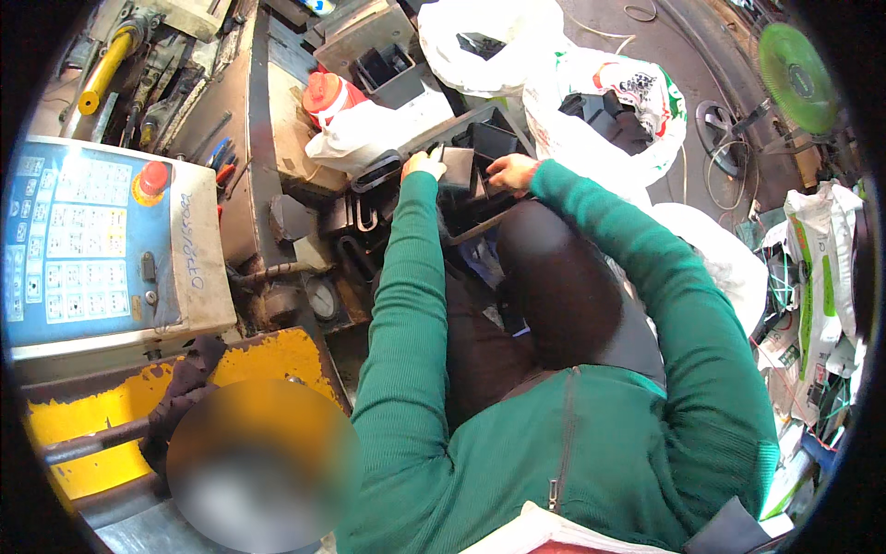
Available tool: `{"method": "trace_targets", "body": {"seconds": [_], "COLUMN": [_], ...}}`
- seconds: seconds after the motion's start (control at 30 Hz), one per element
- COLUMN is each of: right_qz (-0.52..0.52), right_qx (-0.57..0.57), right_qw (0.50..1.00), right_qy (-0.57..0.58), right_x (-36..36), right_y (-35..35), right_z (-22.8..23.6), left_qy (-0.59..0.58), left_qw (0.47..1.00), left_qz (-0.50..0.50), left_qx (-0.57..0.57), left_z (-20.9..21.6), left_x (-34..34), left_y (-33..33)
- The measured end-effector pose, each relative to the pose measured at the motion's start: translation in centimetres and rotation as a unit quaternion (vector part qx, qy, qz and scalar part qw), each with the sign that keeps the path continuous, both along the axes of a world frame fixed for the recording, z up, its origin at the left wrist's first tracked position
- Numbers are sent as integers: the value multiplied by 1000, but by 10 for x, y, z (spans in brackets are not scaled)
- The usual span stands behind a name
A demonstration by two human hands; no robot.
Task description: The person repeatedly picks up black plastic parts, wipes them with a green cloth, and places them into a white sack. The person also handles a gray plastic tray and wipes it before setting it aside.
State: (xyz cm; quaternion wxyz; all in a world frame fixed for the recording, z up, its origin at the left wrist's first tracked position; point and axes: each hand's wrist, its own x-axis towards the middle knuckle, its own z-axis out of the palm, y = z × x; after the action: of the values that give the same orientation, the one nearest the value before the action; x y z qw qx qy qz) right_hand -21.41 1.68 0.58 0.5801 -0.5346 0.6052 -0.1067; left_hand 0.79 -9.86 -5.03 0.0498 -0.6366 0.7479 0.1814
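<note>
A black, box-shaped plastic part (459,170) is held upright over a dark grey crate (498,218), its smooth side catching the light. My left hand (425,166) grips it at its left edge, thumb on top. Close to its right edge is my right hand (513,173), fingers pinched together; what lies between them, if anything, is too small to make out. More black plastic parts (494,138) lie in the crate behind the held one. Left of my left hand, several black looped parts (367,214) are piled up.
White sacks (604,166) with black parts stand beyond my right hand. A red-lidded jug (325,94) and a grey bin (392,88) are ahead. At left are a blue control panel (74,240) and yellow machine frame (286,365); a green fan (798,78) stands far right.
</note>
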Motion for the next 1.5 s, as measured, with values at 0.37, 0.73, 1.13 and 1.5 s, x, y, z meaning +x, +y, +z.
{"method": "trace_targets", "body": {"seconds": [0.37,0.73,1.13,1.5], "right_qz": [-132,-339,-122,77], "right_qx": [20,-135,-44,-575], "right_qw": [991,921,886,762], "right_qy": [5,-138,444,289], "right_x": [44,-134,-262,27], "right_y": [-48,102,375,43], "right_z": [-68,64,-16,118], "left_qy": [193,-50,8,390], "left_qw": [934,975,984,903], "left_qz": [184,182,156,26], "left_qx": [237,-115,-89,181], "left_z": [-3,107,57,184], "left_x": [7,77,115,47], "left_y": [42,16,13,83]}}
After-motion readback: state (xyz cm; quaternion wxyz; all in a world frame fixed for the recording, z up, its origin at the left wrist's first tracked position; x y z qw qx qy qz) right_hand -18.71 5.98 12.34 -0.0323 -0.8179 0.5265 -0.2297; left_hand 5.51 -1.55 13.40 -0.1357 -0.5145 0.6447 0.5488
